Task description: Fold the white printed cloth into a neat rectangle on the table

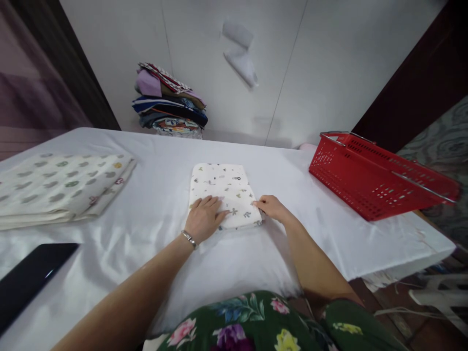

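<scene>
A small folded white cloth with tiny coloured prints (223, 187) lies in the middle of the white-covered table (161, 195). My left hand (204, 217) rests flat on the cloth's near left corner, fingers stretched out; a silver bracelet circles its wrist. My right hand (270, 207) pinches the cloth's near right edge with thumb and fingertips.
A larger folded cloth with green and grey spots (62, 187) lies at the far left. A red plastic basket (373, 175) sits tilted at the right table edge. A stack of folded coloured clothes (170, 102) stands against the white wall. A dark flat object (29, 275) lies near left.
</scene>
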`<control>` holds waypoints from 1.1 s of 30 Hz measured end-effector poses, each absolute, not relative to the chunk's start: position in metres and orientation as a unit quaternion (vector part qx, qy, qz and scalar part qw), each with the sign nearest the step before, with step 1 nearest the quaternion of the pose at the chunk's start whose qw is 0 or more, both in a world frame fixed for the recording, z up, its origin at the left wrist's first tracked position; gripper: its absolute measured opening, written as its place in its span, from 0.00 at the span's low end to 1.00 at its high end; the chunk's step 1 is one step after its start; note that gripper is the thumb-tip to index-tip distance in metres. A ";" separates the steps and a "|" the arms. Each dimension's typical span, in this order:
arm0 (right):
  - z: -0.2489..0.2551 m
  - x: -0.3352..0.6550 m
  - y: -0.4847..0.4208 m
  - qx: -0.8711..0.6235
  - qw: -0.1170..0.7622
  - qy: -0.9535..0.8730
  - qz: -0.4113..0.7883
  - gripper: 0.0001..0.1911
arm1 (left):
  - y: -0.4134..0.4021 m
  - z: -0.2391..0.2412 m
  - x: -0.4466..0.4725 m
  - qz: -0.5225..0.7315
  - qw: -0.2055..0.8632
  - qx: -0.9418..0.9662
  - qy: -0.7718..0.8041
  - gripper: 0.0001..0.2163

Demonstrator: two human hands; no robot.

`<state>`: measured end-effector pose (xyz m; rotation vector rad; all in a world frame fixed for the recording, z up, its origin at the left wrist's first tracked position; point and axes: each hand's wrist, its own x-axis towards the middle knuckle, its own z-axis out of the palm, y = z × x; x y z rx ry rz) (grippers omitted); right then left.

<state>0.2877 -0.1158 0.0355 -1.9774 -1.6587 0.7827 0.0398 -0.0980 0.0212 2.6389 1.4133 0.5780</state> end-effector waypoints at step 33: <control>0.009 0.285 -0.156 -0.744 0.218 -0.601 0.196 0.08 | -0.079 0.013 0.019 0.175 0.073 0.821 0.539 0.22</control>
